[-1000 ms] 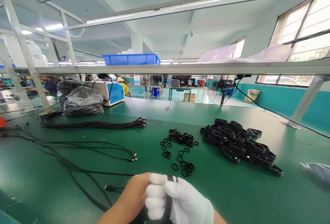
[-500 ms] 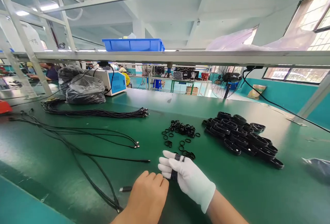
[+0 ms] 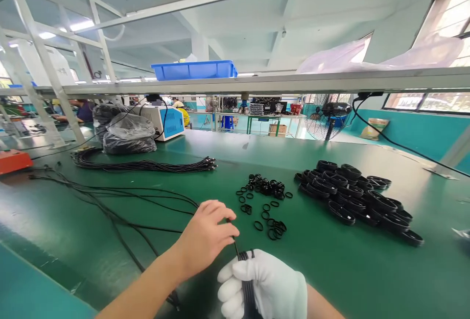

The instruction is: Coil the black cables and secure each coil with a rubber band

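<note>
My right hand (image 3: 275, 282), in a white glove, is closed around a wound coil of black cable (image 3: 248, 292) at the bottom centre. A short length of that cable (image 3: 236, 248) runs up from the coil to my bare left hand (image 3: 207, 233), whose thumb and fingers pinch its end. The end itself is mostly covered by the fingers. Just beyond the glove lie small black rings (image 3: 270, 186), some heaped and some scattered. Loose black cables (image 3: 139, 226) stretch across the green table to the left, partly behind my left forearm.
A pile of coiled black cables (image 3: 352, 191) sits on the right. Farther back are a straight cable bundle (image 3: 147, 164), a plastic-bagged bundle (image 3: 130, 133) and a blue-and-white machine (image 3: 172, 122). Overhead, a shelf (image 3: 271, 83) carries a blue bin (image 3: 194, 70). An orange-red object (image 3: 14, 161) stands far left.
My left hand has moved up and away from the coil, drawing a cable end out. My right hand has come lower and nearer with the coil. The view has shifted slightly.
</note>
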Demonstrator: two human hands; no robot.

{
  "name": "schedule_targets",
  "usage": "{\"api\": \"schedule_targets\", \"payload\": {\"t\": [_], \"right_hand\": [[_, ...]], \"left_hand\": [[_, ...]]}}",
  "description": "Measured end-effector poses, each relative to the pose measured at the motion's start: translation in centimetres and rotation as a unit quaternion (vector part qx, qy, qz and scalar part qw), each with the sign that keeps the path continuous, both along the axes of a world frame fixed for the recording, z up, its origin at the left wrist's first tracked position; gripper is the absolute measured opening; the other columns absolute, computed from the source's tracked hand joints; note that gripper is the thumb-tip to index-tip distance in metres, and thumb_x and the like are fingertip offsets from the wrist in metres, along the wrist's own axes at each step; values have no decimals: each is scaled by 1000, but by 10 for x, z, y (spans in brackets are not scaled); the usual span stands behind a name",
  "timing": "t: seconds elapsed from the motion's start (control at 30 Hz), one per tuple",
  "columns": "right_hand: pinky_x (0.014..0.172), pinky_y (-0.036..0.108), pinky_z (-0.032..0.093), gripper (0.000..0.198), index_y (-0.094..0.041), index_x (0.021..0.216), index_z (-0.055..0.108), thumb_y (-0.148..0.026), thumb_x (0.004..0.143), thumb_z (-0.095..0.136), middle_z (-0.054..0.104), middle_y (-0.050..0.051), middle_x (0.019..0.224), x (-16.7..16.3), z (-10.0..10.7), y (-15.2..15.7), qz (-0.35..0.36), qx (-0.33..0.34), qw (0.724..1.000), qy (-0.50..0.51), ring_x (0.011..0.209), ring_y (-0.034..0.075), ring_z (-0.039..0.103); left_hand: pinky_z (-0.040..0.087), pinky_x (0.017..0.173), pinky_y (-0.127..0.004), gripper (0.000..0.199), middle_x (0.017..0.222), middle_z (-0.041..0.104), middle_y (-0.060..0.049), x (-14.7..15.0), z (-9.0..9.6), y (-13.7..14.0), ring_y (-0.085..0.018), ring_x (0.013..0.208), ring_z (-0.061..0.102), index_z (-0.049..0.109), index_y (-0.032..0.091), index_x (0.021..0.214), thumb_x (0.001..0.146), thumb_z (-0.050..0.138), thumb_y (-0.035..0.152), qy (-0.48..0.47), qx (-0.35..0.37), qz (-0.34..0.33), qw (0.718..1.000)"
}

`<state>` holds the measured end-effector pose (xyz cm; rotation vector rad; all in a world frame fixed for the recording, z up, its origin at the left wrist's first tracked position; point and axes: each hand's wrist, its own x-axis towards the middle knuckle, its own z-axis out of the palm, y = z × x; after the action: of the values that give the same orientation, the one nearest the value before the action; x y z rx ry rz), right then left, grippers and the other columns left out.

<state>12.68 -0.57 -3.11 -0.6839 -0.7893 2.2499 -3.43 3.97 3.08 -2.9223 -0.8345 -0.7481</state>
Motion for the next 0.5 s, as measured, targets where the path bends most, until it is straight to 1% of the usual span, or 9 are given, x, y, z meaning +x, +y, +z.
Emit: {"api": "schedule_targets", "payload": {"t": [0.07, 0.13, 0.17, 0.23, 0.3, 0.33, 0.37, 0.43, 0.5], "right_hand": [[61, 38, 46, 36, -3, 81, 65, -34, 61, 70, 66, 12, 66, 0, 0, 3, 7, -10, 1000, 11, 59, 22, 64], [62, 37, 47, 37, -3, 80, 66, -34, 61, 70, 67, 11, 65, 2, 0, 4, 29, -18, 999, 22, 58, 22, 64], [62, 37, 47, 37, -3, 80, 66, -34, 61, 70, 67, 11, 65, 3, 0, 3, 40, -16, 999, 29, 58, 22, 65], [61, 34, 48, 36, -2, 82, 67, -33, 63, 69, 68, 11, 67, 6, 0, 0, 67, -5, 997, 45, 60, 21, 66], [62, 31, 48, 35, -2, 86, 67, -31, 66, 67, 70, 12, 72, 9, 1, -2, 98, 14, 992, 74, 63, 20, 66], [63, 30, 48, 35, -3, 88, 67, -31, 68, 67, 70, 12, 74, 11, 2, -3, 108, 26, 990, 90, 66, 20, 67], [65, 30, 49, 36, -4, 90, 67, -31, 68, 67, 71, 12, 77, 12, 2, -4, 115, 36, 987, 103, 70, 20, 67], [68, 31, 49, 37, -6, 91, 67, -34, 67, 68, 71, 12, 77, 14, 4, -4, 113, 56, 986, 110, 73, 20, 66], [65, 31, 49, 37, -5, 84, 68, -37, 65, 69, 70, 11, 70, 14, 4, -5, 94, 73, 987, 105, 69, 20, 66]], "left_hand": [[34, 85, -36, 23, 96, 62, -4, 0, -4, -6, -20, 93, 49, 66, 22, 85, 84, 47, 9, -12, 59, -15, 998], [37, 75, -32, 22, 86, 63, -4, -1, -4, -9, -18, 80, 50, 66, 20, 83, 85, 46, 12, 15, 43, -48, 998], [36, 71, -31, 21, 81, 63, -4, -1, -3, -9, -17, 75, 49, 66, 19, 81, 85, 47, 15, 27, -1, -55, 998], [35, 66, -28, 15, 74, 60, -2, -3, 1, -8, -15, 68, 47, 66, 19, 75, 82, 53, 19, -1, -185, -44, 982], [36, 60, -24, 6, 68, 55, 1, -4, 2, -6, -12, 63, 46, 63, 18, 72, 76, 60, 21, -65, -391, -25, 918], [35, 56, -22, 5, 64, 53, 3, -4, 2, -6, -11, 59, 45, 60, 18, 73, 75, 61, 22, -92, -466, -19, 880], [34, 51, -20, 5, 62, 50, 4, -3, -1, -7, -9, 54, 43, 57, 18, 75, 75, 59, 23, -109, -512, -16, 852], [29, 43, -17, 9, 59, 44, 7, 2, -10, -12, -6, 46, 35, 50, 19, 81, 78, 54, 27, -150, -563, -27, 812], [23, 39, -15, 18, 61, 40, 8, 12, -23, -18, -4, 44, 27, 46, 19, 83, 77, 57, 32, -244, -624, -50, 740]]}}
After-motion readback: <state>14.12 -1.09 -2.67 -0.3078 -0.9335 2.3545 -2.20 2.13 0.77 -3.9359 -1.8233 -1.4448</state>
